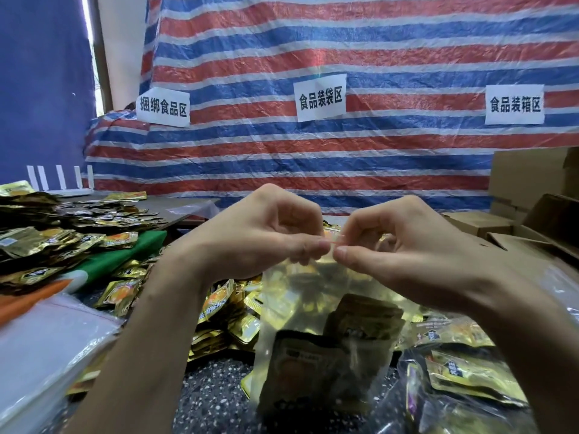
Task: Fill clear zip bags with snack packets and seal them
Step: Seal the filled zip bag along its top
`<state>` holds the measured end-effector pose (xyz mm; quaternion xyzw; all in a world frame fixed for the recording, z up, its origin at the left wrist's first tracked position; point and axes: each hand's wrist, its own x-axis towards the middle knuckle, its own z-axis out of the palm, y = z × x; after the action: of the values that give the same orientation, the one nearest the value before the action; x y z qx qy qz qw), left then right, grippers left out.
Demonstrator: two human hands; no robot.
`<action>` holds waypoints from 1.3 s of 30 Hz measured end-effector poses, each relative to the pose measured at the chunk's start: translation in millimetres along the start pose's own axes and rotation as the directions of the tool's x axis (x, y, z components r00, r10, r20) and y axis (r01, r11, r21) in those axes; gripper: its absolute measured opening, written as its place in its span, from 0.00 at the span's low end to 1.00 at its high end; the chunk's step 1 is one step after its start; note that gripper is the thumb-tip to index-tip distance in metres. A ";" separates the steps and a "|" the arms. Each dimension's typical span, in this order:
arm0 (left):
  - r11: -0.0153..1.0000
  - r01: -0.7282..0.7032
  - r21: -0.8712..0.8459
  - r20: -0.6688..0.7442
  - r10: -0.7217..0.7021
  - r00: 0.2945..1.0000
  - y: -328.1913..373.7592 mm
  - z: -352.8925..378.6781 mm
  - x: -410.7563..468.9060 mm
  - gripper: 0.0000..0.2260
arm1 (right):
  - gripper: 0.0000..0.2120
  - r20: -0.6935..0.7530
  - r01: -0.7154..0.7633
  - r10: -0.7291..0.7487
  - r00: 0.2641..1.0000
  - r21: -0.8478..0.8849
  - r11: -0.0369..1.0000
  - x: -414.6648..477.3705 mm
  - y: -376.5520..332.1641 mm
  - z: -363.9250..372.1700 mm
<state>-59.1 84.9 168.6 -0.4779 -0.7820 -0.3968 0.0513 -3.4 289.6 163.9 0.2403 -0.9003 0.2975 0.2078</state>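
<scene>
**Packing station: one zip bag being held at its seal**

Head view.

Item 1, clear zip bag [326, 336]: hanging upright in the middle of the view, above the speckled dark worktop [216, 399]. Its top strip is being held level between the two hands. Several gold and brown snack packets [313, 364] are standing inside it, seen through the film.

Item 2, left hand [266, 236]: curling closed, thumb and fingertips pinching the left part of the bag's top strip.

Item 3, right hand [394, 242]: curling closed likewise, thumb and forefinger pinching the strip just beside the left hand, the two pinches nearly touching. Whether the seal is pressed shut along its whole length cannot be told.

Item 4, loose packets [219, 311]: lying heaped on the worktop behind and to the left of the bag.

Item 5, larger heap of gold packets [62, 227]: piling up along the worktop's left edge, partly over a green cloth [125, 255].

Item 6, filled clear bags [460, 377]: lying at the near right corner.

Item 7, cardboard boxes [532, 195]: standing open along the right edge.

Item 8, striped tarpaulin [313, 42]: hanging behind the far edge, bearing three white paper signs [320, 97].
</scene>
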 end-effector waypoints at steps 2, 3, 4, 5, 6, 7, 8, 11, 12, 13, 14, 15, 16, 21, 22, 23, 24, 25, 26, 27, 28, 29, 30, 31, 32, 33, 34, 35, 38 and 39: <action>1.000 0.006 -0.014 -0.012 -0.007 1.000 -0.7 0.0 0.5 0.11 | 0.06 0.007 -0.018 0.018 1.000 -0.002 1.000 -0.3 2.3 -4.1; 1.000 0.019 -0.021 -0.014 -0.019 1.000 -0.8 -0.3 0.6 0.11 | 0.06 0.004 -0.024 0.024 1.000 0.005 1.000 -0.7 3.0 -5.1; 0.999 0.035 -0.020 -0.011 -0.036 0.999 -0.6 -0.9 0.5 0.11 | 0.06 0.003 -0.023 0.023 1.000 0.003 1.000 -0.7 3.4 -5.3; 0.999 0.052 -0.006 -0.005 -0.052 0.999 -0.5 -1.8 0.0 0.10 | 0.06 0.002 -0.018 0.018 1.000 -0.011 1.000 -0.4 3.6 -4.7; 0.998 0.067 0.019 0.005 -0.067 0.998 -0.3 -2.7 -0.5 0.09 | 0.06 0.001 -0.011 0.011 1.000 -0.023 1.000 0.0 3.8 -3.7; 0.996 0.076 0.050 0.016 -0.076 0.997 -0.1 -3.3 -1.0 0.08 | 0.06 -0.004 -0.004 0.004 1.000 -0.027 1.000 0.7 3.8 -2.4; 0.994 0.079 0.079 0.023 -0.081 0.996 1.1 -3.4 -1.4 0.06 | 0.05 -0.012 0.001 -0.001 1.000 -0.020 1.000 1.2 3.5 -1.0; 0.992 0.048 0.114 0.019 -0.050 0.999 4.3 -2.1 -0.9 0.02 | 0.04 -0.025 0.016 -0.016 1.000 0.006 1.000 0.6 2.9 0.7; 0.993 0.041 0.108 0.009 -0.042 0.999 4.6 -2.7 -1.0 0.02 | 0.04 -0.022 0.019 -0.019 1.000 0.008 1.000 0.2 2.7 -0.3; 0.994 0.041 0.103 0.000 -0.041 0.999 4.1 -3.9 -1.4 0.01 | 0.04 -0.022 0.015 -0.015 1.000 0.012 1.000 -0.6 3.2 -2.4; 0.994 0.048 0.099 -0.012 -0.047 0.999 2.8 -5.6 -2.0 0.02 | 0.05 -0.023 0.006 -0.006 1.000 0.021 1.000 -1.2 3.8 -5.5; 0.994 0.060 0.094 -0.026 -0.058 0.998 1.1 -7.3 -2.5 0.03 | 0.04 -0.021 -0.005 0.006 1.000 0.032 0.999 -1.6 4.3 -8.8; 0.994 0.074 0.079 -0.036 -0.071 0.997 -0.6 -8.2 -2.7 0.03 | 0.05 -0.012 -0.017 0.017 1.000 0.042 0.999 -1.9 4.5 -11.2; 0.991 0.111 0.080 -0.063 -0.106 0.992 -7.4 -3.4 0.4 0.03 | 0.07 0.027 -0.059 0.061 0.998 -0.068 0.996 -0.4 8.3 -5.3; 0.991 0.108 0.073 -0.059 -0.104 0.993 -8.1 -4.1 0.1 0.02 | 0.07 0.024 -0.063 0.065 0.998 -0.072 0.995 0.4 9.3 -4.3; 0.993 0.103 0.057 -0.057 -0.100 0.993 -8.8 -5.6 -0.9 0.02 | 0.07 0.021 -0.069 0.071 0.997 -0.059 0.996 0.9 10.6 -4.4; 0.994 0.098 0.039 -0.058 -0.096 0.994 -9.4 -7.5 -1.9 0.02 | 0.07 0.023 -0.080 0.081 0.996 -0.028 0.996 1.4 11.9 -5.8; 0.995 0.094 0.024 -0.061 -0.092 0.994 -10.1 -9.4 -2.9 0.02 | 0.07 0.034 -0.095 0.094 0.995 0.016 0.995 1.6 13.0 -7.9; 0.996 0.093 0.010 -0.066 -0.092 0.994 -11.1 -10.7 -3.9 0.01 | 0.08 0.048 -0.108 0.105 0.993 0.063 0.992 1.2 13.9 -10.1; 0.995 0.095 -0.001 -0.074 -0.095 0.993 -12.3 -12.0 -4.8 0.01 | 0.09 0.054 -0.113 0.108 0.993 0.101 0.989 0.6 14.7 -12.3; 0.995 0.099 -0.011 -0.080 -0.099 0.992 -13.4 -13.1 -5.5 0.02 | 0.11 0.054 -0.112 0.106 0.993 0.129 0.985 0.1 15.9 -14.5; 0.995 0.101 -0.020 -0.082 -0.102 0.991 -14.5 -14.1 -5.9 0.04 | 0.13 0.052 -0.114 0.107 0.993 0.159 0.981 -0.6 17.4 -16.5; 0.994 0.103 -0.029 -0.080 -0.105 0.991 -15.3 -14.9 -6.1 0.05 | 0.14 0.056 -0.120 0.111 0.992 0.187 0.975 -1.1 19.7 -18.2; 0.994 0.103 -0.034 -0.077 -0.106 0.991 -15.9 -15.3 -6.0 0.06 | 0.15 0.069 -0.128 0.116 0.991 0.207 0.970 -1.7 21.7 -19.7; 0.994 0.103 -0.036 -0.075 -0.105 0.992 -16.3 -15.5 -5.9 0.06 | 0.15 0.093 -0.136 0.119 0.989 0.217 0.966 -2.3 23.6 -21.3; 0.994 0.101 -0.034 -0.075 -0.103 0.992 -16.6 -15.3 -5.5 0.06 | 0.15 0.128 -0.147 0.120 0.984 0.227 0.963 -2.9 24.8 -22.8; 0.995 0.098 -0.032 -0.078 -0.100 0.992 -16.8 -15.3 -5.2 0.06 | 0.15 0.170 -0.159 0.120 0.978 0.241 0.957 -3.9 25.9 -24.6; 0.995 0.093 -0.031 -0.081 -0.095 0.992 -17.0 -15.7 -5.1 0.07 | 0.15 0.211 -0.173 0.119 0.970 0.260 0.950 -5.0 26.7 -26.2; 0.995 0.090 -0.035 -0.081 -0.093 0.992 -16.9 -17.7 -6.2 0.07 | 0.13 0.268 -0.203 0.128 0.955 0.274 0.940 -7.5 30.1 -30.9; 0.995 0.093 -0.032 -0.083 -0.095 0.992 -17.0 -18.1 -6.8 0.08 | 0.13 0.261 -0.202 0.133 0.956 0.255 0.946 -7.6 31.4 -31.8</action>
<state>-74.3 64.1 168.2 -0.4241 -0.7950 -0.4297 0.0590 -7.5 334.3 169.6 0.2235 -0.8850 0.4069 0.0352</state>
